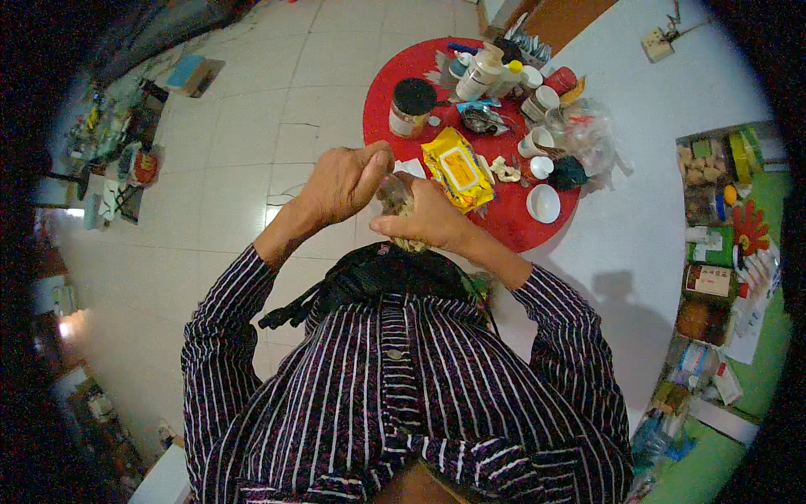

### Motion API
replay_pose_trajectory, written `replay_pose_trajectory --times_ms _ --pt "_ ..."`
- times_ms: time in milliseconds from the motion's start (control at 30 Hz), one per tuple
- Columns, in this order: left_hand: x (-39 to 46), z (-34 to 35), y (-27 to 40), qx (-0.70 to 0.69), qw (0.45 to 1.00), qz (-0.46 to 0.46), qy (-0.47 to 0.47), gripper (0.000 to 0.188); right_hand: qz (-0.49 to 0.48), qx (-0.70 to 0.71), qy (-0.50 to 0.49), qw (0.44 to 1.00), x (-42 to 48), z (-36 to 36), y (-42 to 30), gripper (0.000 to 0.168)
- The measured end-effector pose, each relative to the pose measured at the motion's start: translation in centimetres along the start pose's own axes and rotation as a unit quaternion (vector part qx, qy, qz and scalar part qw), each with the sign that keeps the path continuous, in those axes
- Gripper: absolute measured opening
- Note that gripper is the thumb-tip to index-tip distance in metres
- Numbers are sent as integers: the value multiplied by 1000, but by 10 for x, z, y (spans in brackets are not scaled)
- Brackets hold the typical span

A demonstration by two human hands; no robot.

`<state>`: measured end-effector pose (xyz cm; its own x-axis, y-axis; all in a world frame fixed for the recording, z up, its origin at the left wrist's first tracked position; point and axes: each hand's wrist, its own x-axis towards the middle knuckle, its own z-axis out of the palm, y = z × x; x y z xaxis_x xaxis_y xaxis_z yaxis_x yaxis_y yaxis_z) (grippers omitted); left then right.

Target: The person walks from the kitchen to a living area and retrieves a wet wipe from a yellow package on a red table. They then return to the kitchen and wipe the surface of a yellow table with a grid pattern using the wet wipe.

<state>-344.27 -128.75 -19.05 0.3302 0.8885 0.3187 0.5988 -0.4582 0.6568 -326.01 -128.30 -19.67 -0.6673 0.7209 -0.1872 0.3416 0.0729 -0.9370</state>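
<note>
My right hand (434, 211) is wrapped around a clear plastic bag (409, 243) with pale beige pieces inside, held just above my lap. What the pieces are is too blurred to tell. At the upper end of this bag, my left hand (349, 183) has its thumb and fingers pinched together on the gathered plastic. My fingers hide part of the bag's neck. Beyond my right hand, a yellow pack of wet wipes (458, 169) with a white lid lies on a round red table (384, 75). Black fabric (390, 274) covers my lap under the bag.
A black-lidded jar (412, 108), a pump bottle (480, 72), several white-capped bottles, a white cup (536, 142), a white bowl (543, 203) and a crumpled plastic bag (585, 135) crowd the table. Packed goods line a green shelf (718, 403) at right. A blue-topped box (189, 72) stands at left.
</note>
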Motion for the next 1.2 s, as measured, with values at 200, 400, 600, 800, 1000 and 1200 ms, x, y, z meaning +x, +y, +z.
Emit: replay_pose_trajectory --times_ms 200,400,600,800,1000,1200 --pt "8 14 -17 21 999 -26 -1 32 7 -77 77 994 10 0 4 54" --pt "16 28 -51 160 984 70 45 21 13 -198 131 971 28 -1 15 53" --pt "35 35 -96 226 971 79 24 17 -21 -251 168 953 60 -6 29 58" --pt "49 5 -56 67 995 -70 5 35 1 -191 189 963 64 -12 11 68" --pt "30 -17 -37 -251 951 -180 -22 76 -137 242 179 944 67 -3 7 40" --pt "19 -10 6 -380 916 -121 -37 80 -158 309 203 916 66 7 -7 49"
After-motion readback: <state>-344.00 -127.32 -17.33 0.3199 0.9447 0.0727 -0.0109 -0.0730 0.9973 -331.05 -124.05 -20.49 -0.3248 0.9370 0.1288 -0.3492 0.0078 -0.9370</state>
